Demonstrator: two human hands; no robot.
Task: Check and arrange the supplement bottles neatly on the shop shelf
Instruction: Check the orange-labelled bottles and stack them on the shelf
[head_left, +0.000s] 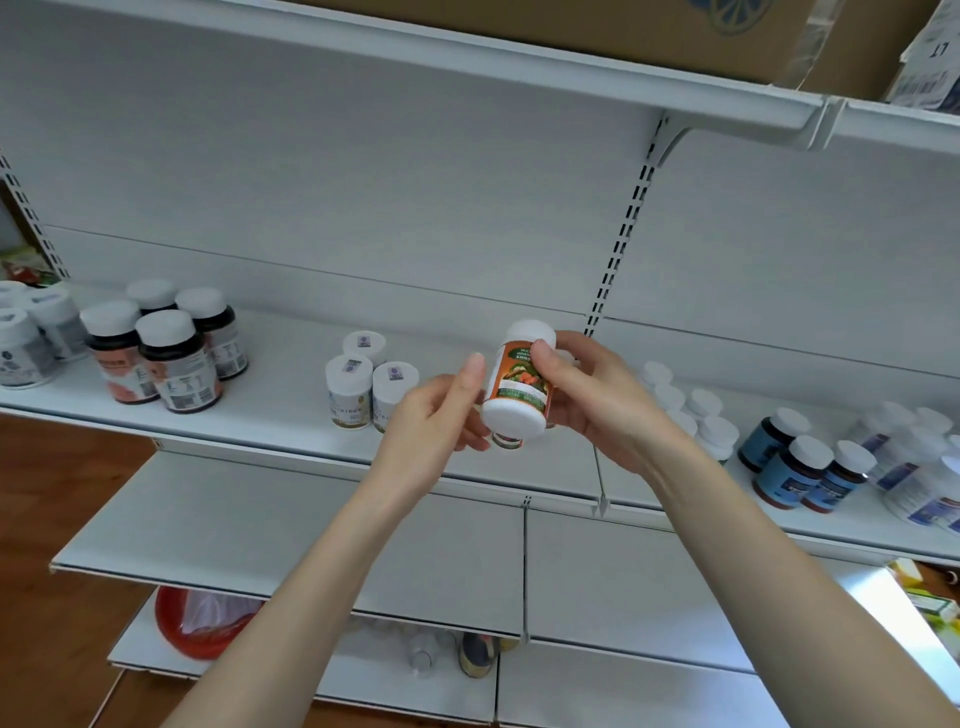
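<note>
I hold a white supplement bottle with an orange label in front of the middle shelf. It is tilted, with one white end towards me. My right hand grips it from the right, thumb pressed on the label. My left hand holds its near end from the left, thumb raised beside it and fingers curled below. A second small bottle peeks out just under the held one, mostly hidden.
On the shelf stand three white bottles, dark bottles with white caps at left, white bottles far left, white-capped bottles and blue-labelled ones at right. A lower shelf juts out below. Cardboard boxes sit above.
</note>
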